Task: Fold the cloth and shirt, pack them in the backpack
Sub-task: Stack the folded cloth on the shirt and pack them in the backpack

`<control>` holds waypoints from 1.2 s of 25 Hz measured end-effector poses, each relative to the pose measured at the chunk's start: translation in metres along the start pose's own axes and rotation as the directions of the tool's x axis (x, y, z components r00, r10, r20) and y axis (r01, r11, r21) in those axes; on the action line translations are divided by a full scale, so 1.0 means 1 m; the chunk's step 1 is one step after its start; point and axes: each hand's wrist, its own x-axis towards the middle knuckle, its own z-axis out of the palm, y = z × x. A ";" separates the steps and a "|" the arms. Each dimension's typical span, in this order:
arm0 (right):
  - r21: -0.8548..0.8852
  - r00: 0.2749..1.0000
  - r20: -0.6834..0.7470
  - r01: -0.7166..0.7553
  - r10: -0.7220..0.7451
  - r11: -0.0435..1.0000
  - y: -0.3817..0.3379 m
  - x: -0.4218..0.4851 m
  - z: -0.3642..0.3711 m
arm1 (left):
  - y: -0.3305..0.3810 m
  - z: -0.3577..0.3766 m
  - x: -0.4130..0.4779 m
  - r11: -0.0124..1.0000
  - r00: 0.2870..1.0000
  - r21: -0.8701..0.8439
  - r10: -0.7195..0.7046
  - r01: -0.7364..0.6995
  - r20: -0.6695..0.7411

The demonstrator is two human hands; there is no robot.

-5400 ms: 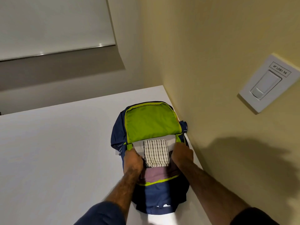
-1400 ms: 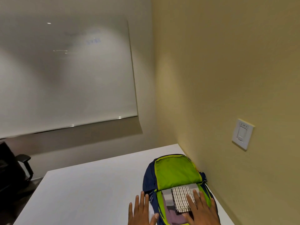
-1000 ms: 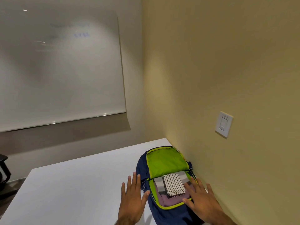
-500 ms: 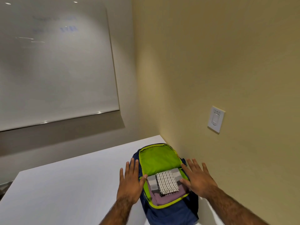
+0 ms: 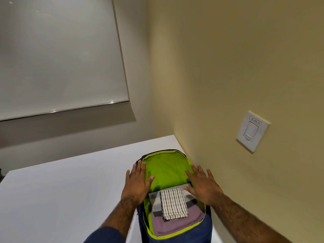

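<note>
On the white table: your backpack (image 5: 192,238) lies flat on the table (image 5: 70,190), just beside the yellow wall (image 5: 228,67), with its green flap (image 5: 166,171) open and turned away from you
In the backpack: the folded shirt (image 5: 175,225) lies underneath and the checked cloth (image 5: 173,204) sits on top of it, near the middle; both look folded and packed
Your left hand (image 5: 137,185): flat, fingers straight and spread, holding nothing; it lies at the left edge of the backpack, with the thumb over the green flap
Your right hand (image 5: 201,185): flat and spread too, holding nothing, at the right edge, next to the cloth but not on it; I cannot tell if it presses down or only hovers
Step now: I think the packing is done and only the closing is left, if you want the backpack shut
What could go wrong: the cloth is small and loose on top, so it may slide or come unfolded if you pull the flap over fast or tip the backpack
Zip trouble: the shirt lies close to the green rim (image 5: 147,218), so the zip may bite it if you do not tuck it in first
Tight spot: the wall is right by your right hand, so you may bump the backpack and shift it on that side
</note>
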 end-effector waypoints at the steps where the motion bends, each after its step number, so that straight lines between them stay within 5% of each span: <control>1: 0.010 1.000 0.005 0.010 -0.010 1.000 0.004 0.015 0.001 | 0.001 0.004 0.016 1.000 0.999 -0.010 -0.011 0.012 0.036; 13: 0.010 0.993 -0.054 0.102 -0.102 0.995 0.030 0.161 0.020 | -0.013 0.048 0.160 0.989 0.977 0.134 -0.094 0.069 0.192; 19: -0.003 0.991 -0.065 0.114 -0.114 0.993 0.037 0.175 0.022 | -0.009 0.044 0.205 0.987 0.992 0.111 -0.121 0.115 0.048; 23: -0.030 0.994 -0.058 0.089 -0.091 0.996 0.042 0.178 0.014 | 0.000 0.040 0.200 0.972 0.987 -0.185 -0.153 0.144 -0.037; 30: 0.087 0.992 -0.059 0.120 -0.115 0.989 0.038 0.169 -0.031 | 0.016 0.011 0.137 0.826 0.989 -0.560 -0.023 -0.065 -0.149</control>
